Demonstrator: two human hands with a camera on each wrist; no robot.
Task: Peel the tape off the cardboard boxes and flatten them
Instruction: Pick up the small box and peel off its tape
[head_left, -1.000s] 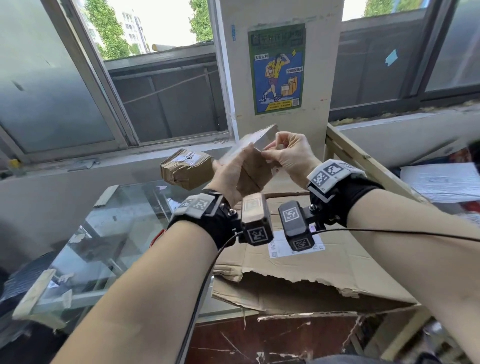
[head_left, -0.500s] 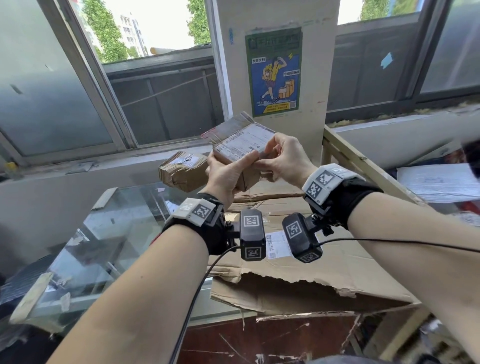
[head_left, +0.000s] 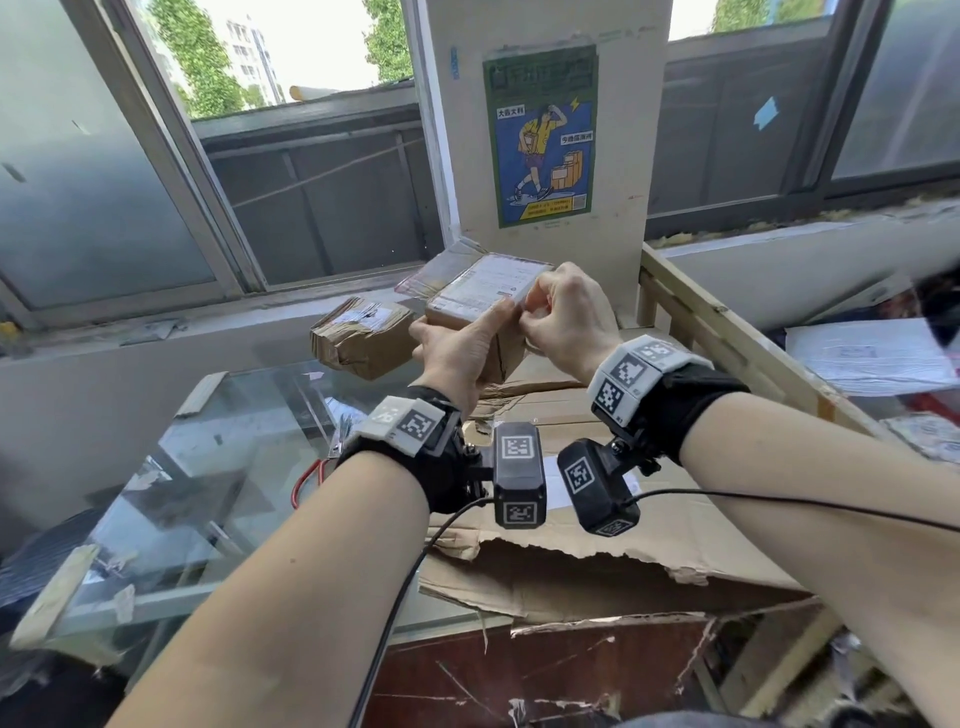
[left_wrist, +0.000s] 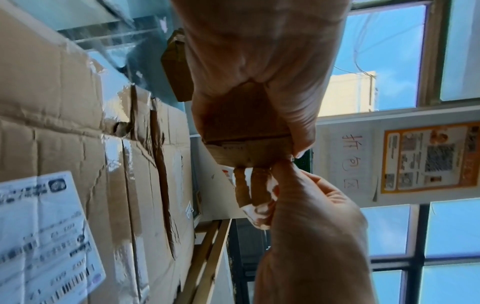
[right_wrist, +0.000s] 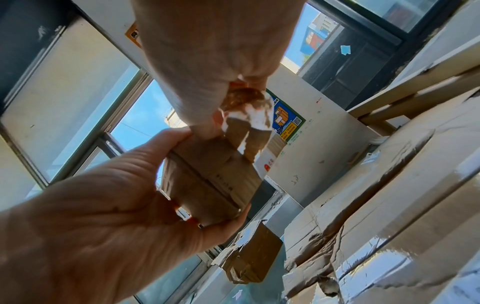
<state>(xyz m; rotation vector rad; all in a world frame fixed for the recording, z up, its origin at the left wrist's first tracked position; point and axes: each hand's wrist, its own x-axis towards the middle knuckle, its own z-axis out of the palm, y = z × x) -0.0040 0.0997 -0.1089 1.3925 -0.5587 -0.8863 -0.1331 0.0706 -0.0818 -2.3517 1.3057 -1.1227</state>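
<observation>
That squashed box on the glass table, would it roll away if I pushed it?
Probably not: the crumpled box has flat sides and sits flat on the glass table, so it would likely slide. Its dented walls suggest it would feel soft and squash easily. The shiny tape on it could feel slippery.

Small box (head_left: 470, 306) aloft between both hands — taped box (head_left: 361, 332) left; flattened cardboard (head_left: 597, 551) below
</observation>
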